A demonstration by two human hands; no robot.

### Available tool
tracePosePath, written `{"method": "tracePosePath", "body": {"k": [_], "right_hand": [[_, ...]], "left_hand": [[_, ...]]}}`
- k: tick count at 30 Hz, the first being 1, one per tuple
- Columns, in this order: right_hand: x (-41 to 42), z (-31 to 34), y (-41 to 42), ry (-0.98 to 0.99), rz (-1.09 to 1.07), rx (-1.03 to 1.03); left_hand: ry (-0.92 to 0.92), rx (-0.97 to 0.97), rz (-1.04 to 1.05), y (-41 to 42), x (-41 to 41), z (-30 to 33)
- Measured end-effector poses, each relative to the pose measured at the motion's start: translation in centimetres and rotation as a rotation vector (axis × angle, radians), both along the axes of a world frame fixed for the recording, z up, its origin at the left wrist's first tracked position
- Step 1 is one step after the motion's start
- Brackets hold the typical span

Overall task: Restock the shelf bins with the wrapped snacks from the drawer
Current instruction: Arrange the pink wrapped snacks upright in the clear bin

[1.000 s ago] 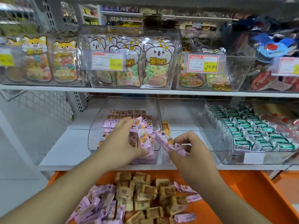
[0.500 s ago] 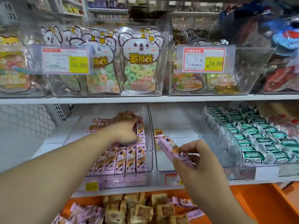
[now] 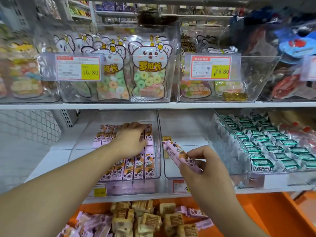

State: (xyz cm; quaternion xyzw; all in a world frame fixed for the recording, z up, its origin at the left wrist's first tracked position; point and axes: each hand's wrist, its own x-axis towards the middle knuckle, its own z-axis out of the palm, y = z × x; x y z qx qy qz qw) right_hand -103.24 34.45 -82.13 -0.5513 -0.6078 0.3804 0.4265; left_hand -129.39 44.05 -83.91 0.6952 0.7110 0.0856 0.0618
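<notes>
A clear shelf bin (image 3: 159, 151) holds rows of pink wrapped snack bars (image 3: 136, 166). My left hand (image 3: 131, 140) reaches into this bin, its fingers curled over the bars of the back row. My right hand (image 3: 203, 166) grips a small bundle of pink snack bars (image 3: 177, 153) in front of the neighbouring clear bin (image 3: 184, 127), which holds one small tan snack (image 3: 166, 138). Below, the orange drawer (image 3: 266, 218) contains loose pink bars (image 3: 95, 226) and tan wrapped snacks (image 3: 148, 218).
A bin of green wrapped candies (image 3: 266, 144) stands at the right. The upper shelf carries clear bins of gummy ring bags (image 3: 147, 74) with price tags (image 3: 78, 67). White wire mesh (image 3: 29, 125) closes the left side.
The view has moved closer to the shelf. My left hand pushed deeper into the bin toward the back row. My right hand stays in front with its pink bars.
</notes>
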Motion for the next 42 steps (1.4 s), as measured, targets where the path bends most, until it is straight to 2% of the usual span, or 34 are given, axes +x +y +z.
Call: {"method": "tracePosePath", "body": {"k": [3, 7, 8, 12, 13, 18, 22, 25, 29, 34, 37, 42], "right_hand": [[-0.4, 0.4, -0.5, 0.007, 0.015, 0.010], [-2.0, 1.4, -1.9, 0.009, 0.079, 0.041], [-2.6, 1.6, -2.4, 0.001, 0.107, 0.064], [-5.2, 2.0, -4.9, -0.029, 0.304, 0.115], [-5.8, 2.2, -5.6, -0.015, 0.376, 0.093], [-7.6, 2.5, -7.2, -0.081, 0.594, 0.128], [-8.5, 2.5, -7.0, -0.356, 0.693, 0.297], [-9.4, 2.5, -6.6, -0.453, 0.673, 0.333], [-10.7, 2.2, -6.1, -0.497, 0.596, 0.320], [-14.2, 1.6, -2.7, -0.502, 0.499, 0.300], [-17.7, 0.8, 0.5, -0.524, 0.495, 0.236], [-22.4, -1.2, 2.9, -0.628, 0.638, 0.119]], "left_hand": [[-0.110, 0.145, -0.006, -3.6, 0.9, 1.3], [-0.372, 0.227, -0.002, -10.9, 2.5, 3.3], [-0.488, 0.195, 0.028, -12.8, 3.0, 3.9], [-1.183, 0.124, 0.259, -18.3, 4.3, 5.7], [-1.279, 0.131, 0.320, -19.2, 4.1, 5.8], [-1.436, 0.126, 0.435, -22.6, 1.3, 5.2], [-1.329, 0.064, 0.362, -23.6, -0.4, 5.1], [-1.196, 0.034, 0.312, -23.4, -1.9, 4.6], [-1.103, 0.035, 0.245, -22.9, -3.8, 4.3], [-0.893, 0.268, 0.314, -21.5, -7.2, 3.8], [-0.671, 0.240, 0.219, -21.4, -8.5, 2.8], [-0.678, 0.154, 0.235, -20.7, -9.5, 1.0]]}}
